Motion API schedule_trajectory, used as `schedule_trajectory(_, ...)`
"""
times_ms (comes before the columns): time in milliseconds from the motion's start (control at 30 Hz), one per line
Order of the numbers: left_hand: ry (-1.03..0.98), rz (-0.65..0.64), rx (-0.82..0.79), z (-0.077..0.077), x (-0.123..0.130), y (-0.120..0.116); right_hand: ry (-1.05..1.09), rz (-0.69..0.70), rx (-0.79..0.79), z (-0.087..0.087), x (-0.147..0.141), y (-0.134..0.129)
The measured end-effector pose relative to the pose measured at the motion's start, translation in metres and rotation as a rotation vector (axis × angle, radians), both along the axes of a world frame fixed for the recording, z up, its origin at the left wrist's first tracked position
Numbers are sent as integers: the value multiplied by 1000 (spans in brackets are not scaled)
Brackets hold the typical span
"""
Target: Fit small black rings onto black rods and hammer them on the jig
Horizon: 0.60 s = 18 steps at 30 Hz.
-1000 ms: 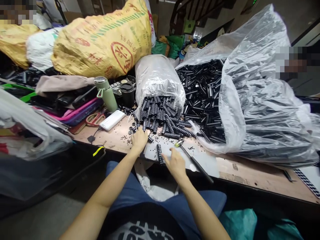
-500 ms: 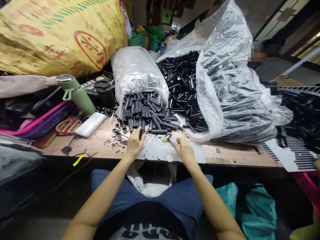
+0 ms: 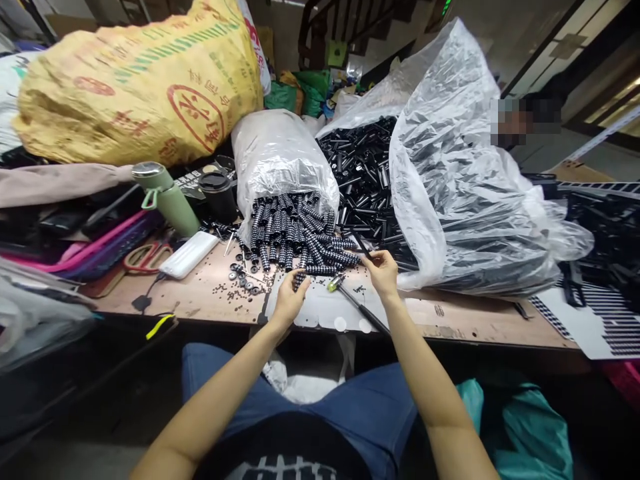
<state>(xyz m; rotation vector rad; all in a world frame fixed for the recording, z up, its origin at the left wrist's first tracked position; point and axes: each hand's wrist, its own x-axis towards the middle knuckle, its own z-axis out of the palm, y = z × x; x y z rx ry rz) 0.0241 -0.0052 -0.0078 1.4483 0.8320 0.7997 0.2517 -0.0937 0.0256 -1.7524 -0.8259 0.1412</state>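
My left hand (image 3: 290, 298) is closed on a black-and-white ribbed piece (image 3: 299, 279) at the front of the pile of ribbed pieces (image 3: 285, 230), which spills from a clear plastic bag (image 3: 283, 150). In my right hand (image 3: 383, 272) is a thin black rod (image 3: 361, 245), pinched by its lower end and slanting up to the left. A hammer (image 3: 363, 309) with a yellow-green head lies on the pale sheet between my hands, its black handle passing below my right hand. Small washers (image 3: 245, 280) and tiny dark bits lie left of my left hand.
A large open plastic bag (image 3: 430, 193) holds many black tubes (image 3: 360, 173). On the left are a green bottle (image 3: 167, 200), a black cup (image 3: 219, 197), a white power bank (image 3: 189, 255) and red scissors (image 3: 148, 258). A yellow sack (image 3: 145, 93) lies behind; a blurred person is at back right.
My left hand has moved right and now grips a ribbed piece. My right hand has let go of the hammer, risen and taken a black rod. The view has shifted slightly.
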Motion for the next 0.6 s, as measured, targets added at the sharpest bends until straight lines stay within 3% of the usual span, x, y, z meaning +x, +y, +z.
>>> schedule_trajectory(33,-57,-16,-97,6,7,0,190,27,127,-1,-16,0)
schedule_trajectory(100,-172,-65,-274,17,19,-2,529,134,227,-5,-52,1)
schedule_trajectory(200,-254,-97,-364,29,29,-2,889,287,164,-15,-102,0)
schedule_trajectory(267,-249,-104,-361,34,27,1,954,364,68,-19,-121,-3)
schedule_trajectory(367,-198,-96,-345,37,16,6,618,414,-26,-13,-121,-8)
schedule_trajectory(500,-59,-184,-225,39,2,5,-285,523,-152,13,-99,-11)
schedule_trajectory(600,-79,-237,-188,40,-2,0,-550,605,-254,26,-89,-12)
